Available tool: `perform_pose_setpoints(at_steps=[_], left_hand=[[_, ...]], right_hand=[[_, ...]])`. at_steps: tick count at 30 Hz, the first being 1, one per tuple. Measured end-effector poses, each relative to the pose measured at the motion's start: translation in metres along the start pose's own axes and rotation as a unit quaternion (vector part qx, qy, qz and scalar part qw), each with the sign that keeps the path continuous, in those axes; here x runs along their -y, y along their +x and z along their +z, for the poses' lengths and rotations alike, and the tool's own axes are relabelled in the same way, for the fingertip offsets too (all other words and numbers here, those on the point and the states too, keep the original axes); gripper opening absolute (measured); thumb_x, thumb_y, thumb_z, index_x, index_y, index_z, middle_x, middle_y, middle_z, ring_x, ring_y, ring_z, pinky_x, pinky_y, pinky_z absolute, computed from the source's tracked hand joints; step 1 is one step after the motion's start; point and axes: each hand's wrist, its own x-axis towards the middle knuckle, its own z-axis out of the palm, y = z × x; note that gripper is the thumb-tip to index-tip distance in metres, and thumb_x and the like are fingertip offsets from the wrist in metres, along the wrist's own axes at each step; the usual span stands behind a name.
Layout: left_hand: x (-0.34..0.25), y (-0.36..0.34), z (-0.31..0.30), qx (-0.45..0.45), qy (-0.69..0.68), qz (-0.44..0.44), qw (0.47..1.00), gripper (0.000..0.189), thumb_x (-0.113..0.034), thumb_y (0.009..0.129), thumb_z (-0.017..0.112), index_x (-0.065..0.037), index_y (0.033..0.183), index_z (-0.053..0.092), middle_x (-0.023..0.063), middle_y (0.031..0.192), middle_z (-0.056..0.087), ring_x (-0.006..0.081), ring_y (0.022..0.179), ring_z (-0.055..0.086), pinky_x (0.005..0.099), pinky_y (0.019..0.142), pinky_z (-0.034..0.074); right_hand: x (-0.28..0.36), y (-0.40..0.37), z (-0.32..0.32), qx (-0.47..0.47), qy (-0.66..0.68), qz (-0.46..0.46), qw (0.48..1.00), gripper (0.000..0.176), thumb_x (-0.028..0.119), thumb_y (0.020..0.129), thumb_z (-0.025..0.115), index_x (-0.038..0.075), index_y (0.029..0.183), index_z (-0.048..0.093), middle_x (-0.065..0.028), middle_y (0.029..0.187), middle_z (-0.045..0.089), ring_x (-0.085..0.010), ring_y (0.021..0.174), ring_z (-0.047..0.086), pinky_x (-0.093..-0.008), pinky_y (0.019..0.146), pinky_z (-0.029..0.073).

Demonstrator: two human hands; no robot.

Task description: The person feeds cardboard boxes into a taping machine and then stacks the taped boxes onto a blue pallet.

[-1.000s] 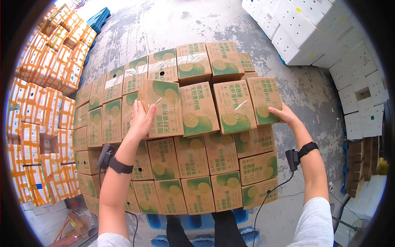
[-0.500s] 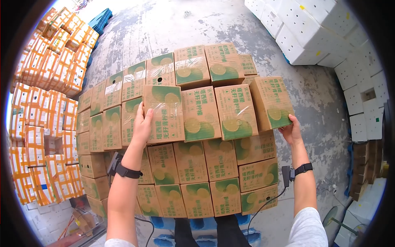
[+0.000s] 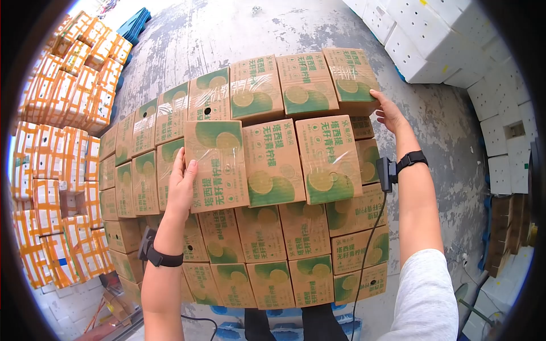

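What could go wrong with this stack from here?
1. The end box sits at the stack's right edge with only the right hand on it; it may tip off if let go.
2. The left hand presses flat on the front box; fingers could get pinched against neighbouring cartons.
3. The wrist cable hangs across the cartons and might snag on a corner.

Both bare arms reach forward. The left hand (image 3: 183,184) is flat, fingers straight and together, palm turned right, forearm raised. The right hand (image 3: 388,112) reaches farther out, arm nearly straight, fingers extended, palm turned left.
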Motion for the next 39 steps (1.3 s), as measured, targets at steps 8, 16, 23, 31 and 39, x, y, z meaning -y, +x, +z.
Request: perform_pose_setpoints(at_steps=[8, 16, 23, 31, 39], left_hand=[[0.004, -0.022, 0.011, -0.033, -0.027, -0.003, 0.999, 0.062, -0.014, 0.086, 0.054, 0.005, 0.134, 0.021, 0.0151, 0.134, 0.034, 0.0188, 0.122, 0.036, 0.0286, 0.098, 0.031], [0.065, -0.020, 0.044, -0.110, 0.367, 0.146, 0.912, 0.066, -0.032, 0.082, 0.057, -0.003, 0.134, 0.028, 0.0210, 0.139, 0.022, 0.0359, 0.126, 0.025, 0.0448, 0.102, 0.022], [0.036, -0.047, 0.045, -0.038, 0.565, 0.083, 0.820, 0.099, -0.062, 0.058, 0.067, -0.023, 0.138, 0.024, 0.0220, 0.142, 0.007, 0.0464, 0.127, 0.011, 0.0630, 0.095, 0.015], [0.045, -0.050, 0.032, 0.008, 0.663, 0.160, 0.731, 0.088, -0.048, 0.067, 0.068, -0.024, 0.138, 0.023, 0.0229, 0.141, 0.014, 0.0413, 0.124, 0.024, 0.0534, 0.093, 0.029], [0.065, -0.125, 0.015, 0.047, 0.589, 0.305, 0.746, 0.072, -0.027, 0.078, 0.062, -0.008, 0.136, 0.023, 0.0287, 0.138, 0.016, 0.0440, 0.126, 0.020, 0.0470, 0.103, 0.020]], right_hand=[[-0.038, -0.152, 0.019, 0.086, -0.049, -0.008, 0.995, 0.082, 0.037, 0.071, 0.069, 0.003, 0.133, 0.029, -0.0222, 0.131, 0.036, -0.0285, 0.123, 0.035, -0.0368, 0.100, 0.028], [-0.078, -0.159, 0.032, 0.042, 0.174, -0.051, 0.983, 0.057, 0.012, 0.080, 0.061, 0.003, 0.130, 0.035, -0.0096, 0.124, 0.045, -0.0176, 0.112, 0.044, -0.0295, 0.094, 0.035], [-0.084, -0.155, 0.058, 0.038, 0.150, -0.104, 0.982, 0.049, 0.011, 0.083, 0.057, 0.000, 0.127, 0.037, -0.0085, 0.120, 0.048, -0.0155, 0.109, 0.047, -0.0270, 0.092, 0.036], [-0.098, -0.232, 0.086, -0.215, -0.098, -0.257, 0.937, 0.073, 0.037, 0.082, 0.057, 0.001, 0.134, 0.021, -0.0230, 0.133, 0.030, -0.0349, 0.123, 0.030, -0.0392, 0.101, 0.025], [-0.313, -0.579, 0.157, -0.158, -0.140, -0.078, 0.974, 0.028, 0.026, 0.080, 0.057, 0.006, 0.100, 0.058, -0.0115, 0.095, 0.059, -0.0279, 0.091, 0.056, -0.0382, 0.078, 0.044]])
